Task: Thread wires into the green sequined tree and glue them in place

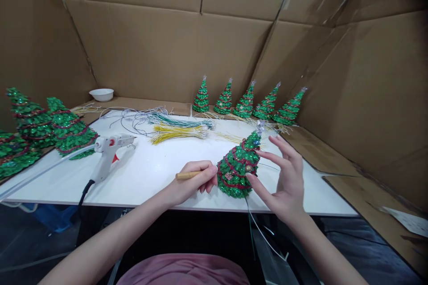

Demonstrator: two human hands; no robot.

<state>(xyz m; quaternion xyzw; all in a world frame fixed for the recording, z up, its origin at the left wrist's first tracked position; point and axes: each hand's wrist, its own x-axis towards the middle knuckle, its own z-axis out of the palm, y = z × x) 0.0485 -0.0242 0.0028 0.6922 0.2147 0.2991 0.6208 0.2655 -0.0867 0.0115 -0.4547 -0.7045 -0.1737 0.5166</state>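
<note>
In front of me a small green tinsel Christmas tree (238,167) leans to the right near the table's front edge. It has red garland, tiny ornaments and a clear star on top. My left hand (197,180) is closed around a tool with a wooden handle (187,175); the tool's far end is hidden at the tree's left side. Around the right side of the tree, my right hand (282,173) has its fingers spread, with fingertips at or very near the branches. A white wire and a green wire (250,220) hang from the tree's base over the edge.
A white glue gun (112,151) lies on the left, its cord trailing forward. Larger tinsel trees (68,127) stand beyond it. Bundles of yellow wires (179,132) and green wires (177,119) lie mid-table. Several finished-looking small trees (245,102) line the back, near cardboard walls. A white bowl (102,95) sits back left.
</note>
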